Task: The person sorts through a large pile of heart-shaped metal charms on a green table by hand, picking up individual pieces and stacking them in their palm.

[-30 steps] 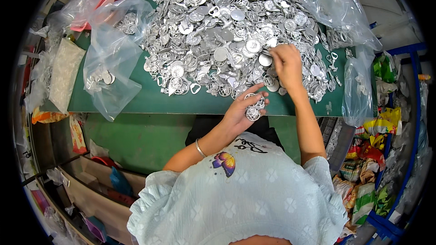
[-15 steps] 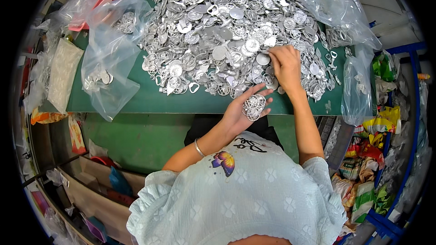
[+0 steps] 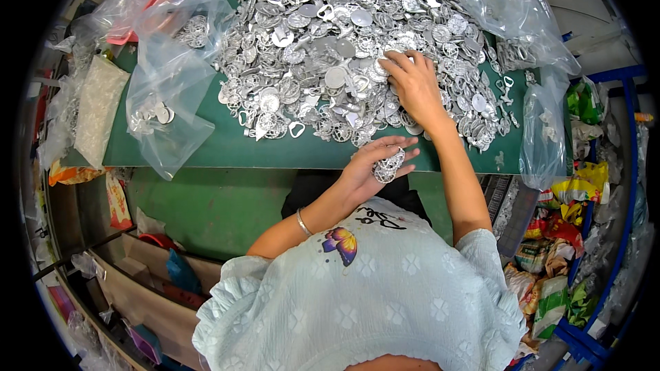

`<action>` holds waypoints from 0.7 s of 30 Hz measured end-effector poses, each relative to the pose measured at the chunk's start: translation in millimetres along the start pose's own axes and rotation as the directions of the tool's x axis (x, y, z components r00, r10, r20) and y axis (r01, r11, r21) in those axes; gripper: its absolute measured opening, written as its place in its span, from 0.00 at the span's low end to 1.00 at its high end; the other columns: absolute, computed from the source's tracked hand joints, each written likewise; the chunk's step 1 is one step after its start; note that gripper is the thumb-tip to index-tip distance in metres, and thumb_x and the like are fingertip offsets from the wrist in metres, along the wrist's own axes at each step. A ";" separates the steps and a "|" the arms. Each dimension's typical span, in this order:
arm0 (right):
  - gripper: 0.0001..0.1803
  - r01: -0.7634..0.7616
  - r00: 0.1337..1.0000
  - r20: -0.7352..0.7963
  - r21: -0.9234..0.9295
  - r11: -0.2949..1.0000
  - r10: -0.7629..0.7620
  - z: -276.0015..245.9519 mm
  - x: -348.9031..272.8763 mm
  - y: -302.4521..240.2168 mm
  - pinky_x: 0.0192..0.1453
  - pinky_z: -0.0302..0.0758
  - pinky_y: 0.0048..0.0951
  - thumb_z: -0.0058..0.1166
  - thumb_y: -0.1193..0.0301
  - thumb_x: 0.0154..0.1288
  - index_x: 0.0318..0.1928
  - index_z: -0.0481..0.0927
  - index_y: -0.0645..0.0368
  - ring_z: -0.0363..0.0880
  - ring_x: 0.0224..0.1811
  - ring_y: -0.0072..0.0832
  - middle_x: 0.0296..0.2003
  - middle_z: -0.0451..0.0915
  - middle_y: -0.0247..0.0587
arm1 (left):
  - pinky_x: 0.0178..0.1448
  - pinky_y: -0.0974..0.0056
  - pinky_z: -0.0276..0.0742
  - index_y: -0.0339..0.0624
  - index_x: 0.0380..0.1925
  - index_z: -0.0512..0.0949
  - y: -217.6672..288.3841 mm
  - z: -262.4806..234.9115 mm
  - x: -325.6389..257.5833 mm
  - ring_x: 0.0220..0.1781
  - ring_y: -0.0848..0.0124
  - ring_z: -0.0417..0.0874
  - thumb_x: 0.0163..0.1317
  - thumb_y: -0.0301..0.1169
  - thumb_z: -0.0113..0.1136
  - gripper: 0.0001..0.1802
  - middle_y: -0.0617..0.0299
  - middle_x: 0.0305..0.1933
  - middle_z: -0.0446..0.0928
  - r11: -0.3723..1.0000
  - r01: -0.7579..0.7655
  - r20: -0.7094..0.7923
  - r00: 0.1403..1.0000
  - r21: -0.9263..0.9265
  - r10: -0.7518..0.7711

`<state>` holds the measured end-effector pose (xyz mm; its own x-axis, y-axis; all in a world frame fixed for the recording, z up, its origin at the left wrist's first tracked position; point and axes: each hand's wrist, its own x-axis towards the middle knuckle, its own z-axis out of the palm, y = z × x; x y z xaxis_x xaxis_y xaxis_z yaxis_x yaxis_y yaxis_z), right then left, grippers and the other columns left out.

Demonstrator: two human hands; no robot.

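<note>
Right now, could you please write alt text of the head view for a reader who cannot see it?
The left hand holds a small stack of silver metal pieces at the edge of a green table, while the right hand rests on a large heap of similar pieces. Clear plastic bags lie beside the heap.

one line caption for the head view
Left hand cups metal pieces; right hand rests on the pile.

2 hands [image 3: 412, 86] — 1 heap of metal pieces [image 3: 330, 48] — 3 clear bags [image 3: 168, 89].
</note>
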<state>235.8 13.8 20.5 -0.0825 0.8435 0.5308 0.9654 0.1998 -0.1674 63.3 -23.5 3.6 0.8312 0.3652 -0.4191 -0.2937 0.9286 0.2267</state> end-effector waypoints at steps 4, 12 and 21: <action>0.10 0.015 0.998 -0.054 0.030 0.999 -0.014 -3.6 -8.6 14.4 0.48 0.66 0.35 0.56 0.78 0.51 0.37 0.79 0.59 0.74 0.42 0.35 0.36 0.79 0.34 | 0.42 0.65 0.76 0.40 0.50 0.69 2.2 -14.6 -2.7 0.46 0.68 0.77 0.63 0.29 0.52 0.16 0.54 0.50 0.73 0.998 -0.030 0.028 0.999 0.059 0.029; 0.11 -0.148 0.986 -0.075 -0.011 0.989 0.147 -16.6 -35.8 10.6 0.49 0.65 0.35 0.58 0.75 0.51 0.38 0.80 0.58 0.72 0.44 0.36 0.39 0.77 0.35 | 0.53 0.56 0.72 0.35 0.55 0.66 9.0 -2.8 0.2 0.55 0.57 0.72 0.69 0.44 0.37 0.25 0.46 0.60 0.66 0.969 -0.054 0.026 0.998 -0.241 0.062; 0.22 -0.050 0.988 0.152 0.278 0.959 0.007 -2.5 -5.6 -11.5 0.60 0.59 0.39 0.57 0.68 0.54 0.51 0.74 0.54 0.64 0.59 0.40 0.56 0.70 0.37 | 0.52 0.54 0.72 0.35 0.57 0.64 10.9 -4.5 -2.7 0.56 0.54 0.70 0.69 0.46 0.35 0.27 0.44 0.60 0.65 0.927 -0.078 0.056 0.993 -0.368 0.106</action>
<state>225.8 5.6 21.5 -0.1122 0.9107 0.3974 0.8614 0.2885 -0.4179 55.8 -14.1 3.2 0.8204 0.4574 -0.3432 -0.5108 0.8559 -0.0804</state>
